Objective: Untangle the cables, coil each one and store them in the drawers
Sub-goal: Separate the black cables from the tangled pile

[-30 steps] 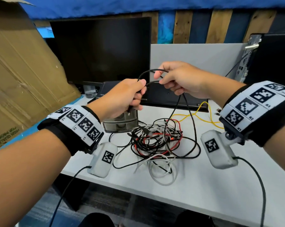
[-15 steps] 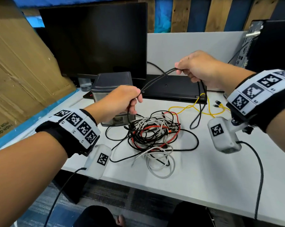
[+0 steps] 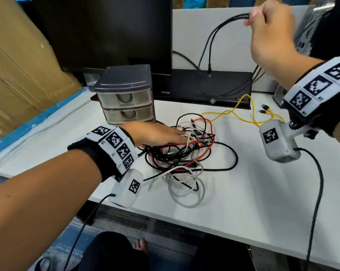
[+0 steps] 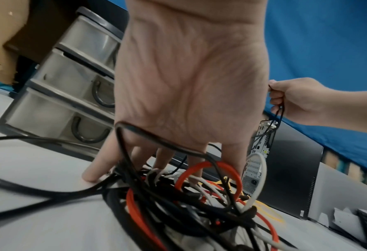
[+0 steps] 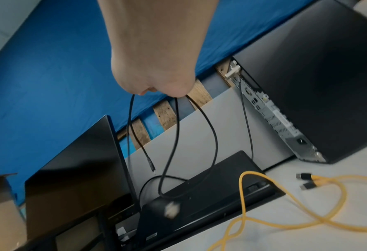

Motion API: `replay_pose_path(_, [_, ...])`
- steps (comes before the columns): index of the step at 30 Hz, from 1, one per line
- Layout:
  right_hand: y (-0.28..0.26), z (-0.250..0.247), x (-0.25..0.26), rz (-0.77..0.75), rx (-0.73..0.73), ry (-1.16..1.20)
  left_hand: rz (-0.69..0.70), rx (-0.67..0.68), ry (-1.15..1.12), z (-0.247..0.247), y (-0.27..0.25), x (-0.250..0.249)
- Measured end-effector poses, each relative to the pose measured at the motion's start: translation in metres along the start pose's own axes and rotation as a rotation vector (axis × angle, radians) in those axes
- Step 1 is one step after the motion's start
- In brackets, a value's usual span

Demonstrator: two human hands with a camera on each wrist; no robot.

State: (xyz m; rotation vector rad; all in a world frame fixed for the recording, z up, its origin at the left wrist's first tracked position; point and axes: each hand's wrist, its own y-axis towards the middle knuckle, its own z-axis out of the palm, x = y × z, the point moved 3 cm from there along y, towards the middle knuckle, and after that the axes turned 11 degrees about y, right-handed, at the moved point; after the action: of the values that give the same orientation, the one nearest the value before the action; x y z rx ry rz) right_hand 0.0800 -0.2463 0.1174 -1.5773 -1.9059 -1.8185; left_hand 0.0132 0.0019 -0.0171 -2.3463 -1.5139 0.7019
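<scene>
A tangle of black, red, white and grey cables (image 3: pixel 184 153) lies in the middle of the white desk (image 3: pixel 243 202). My left hand (image 3: pixel 161 134) lies flat on the tangle's left side, with straight, spread fingers (image 4: pixel 163 159) pressing among the loops (image 4: pixel 199 195). My right hand (image 3: pixel 269 26) is raised at the upper right and grips a thin black cable (image 3: pixel 211 42) folded into hanging loops (image 5: pixel 176 135), with one plug end dangling. The small grey drawer unit (image 3: pixel 126 94) stands behind the left hand, its drawers pushed in.
A yellow cable (image 3: pixel 243 114) lies loose on the desk at the right, also in the right wrist view (image 5: pixel 285 212). A monitor (image 3: pixel 106 30) and a black keyboard (image 3: pixel 204 85) stand behind. A computer tower (image 5: pixel 307 84) is at the far right, cardboard (image 3: pixel 18 65) at the left.
My left hand has let go of the black cable and dropped flat onto the tangle. My right hand has risen up and to the right, lifting the black cable off the pile.
</scene>
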Motion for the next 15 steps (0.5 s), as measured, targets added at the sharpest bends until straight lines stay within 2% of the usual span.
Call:
replay_pose_path(3, [0.002, 0.005, -0.013, -0.033, -0.085, 0.021, -0.028, 0.04, 0.003, -0.004, 0.005, 0.003])
replay_pose_path(5, [-0.004, 0.013, -0.023, -0.058, -0.058, -0.01, -0.039, 0.068, -0.019, -0.005, 0.008, 0.006])
replay_pose_path(7, [-0.011, 0.028, -0.042, -0.023, 0.117, -0.182, -0.052, 0.086, -0.012, -0.006, 0.011, 0.009])
replay_pose_path(9, [-0.028, 0.045, -0.064, 0.071, 0.453, -0.376, -0.051, 0.084, -0.008, -0.006, 0.014, 0.011])
replay_pose_path(11, [-0.049, 0.056, -0.081, 0.083, 0.769, -0.573, -0.036, 0.085, -0.008, -0.006, 0.014, 0.012])
replay_pose_path(13, [-0.064, 0.061, -0.093, 0.046, 0.916, -0.715, -0.022, 0.089, -0.01, -0.007, 0.015, 0.013])
replay_pose_path(15, [-0.071, 0.061, -0.104, 0.037, 0.974, -0.827, -0.014, 0.091, -0.022, -0.008, 0.015, 0.014])
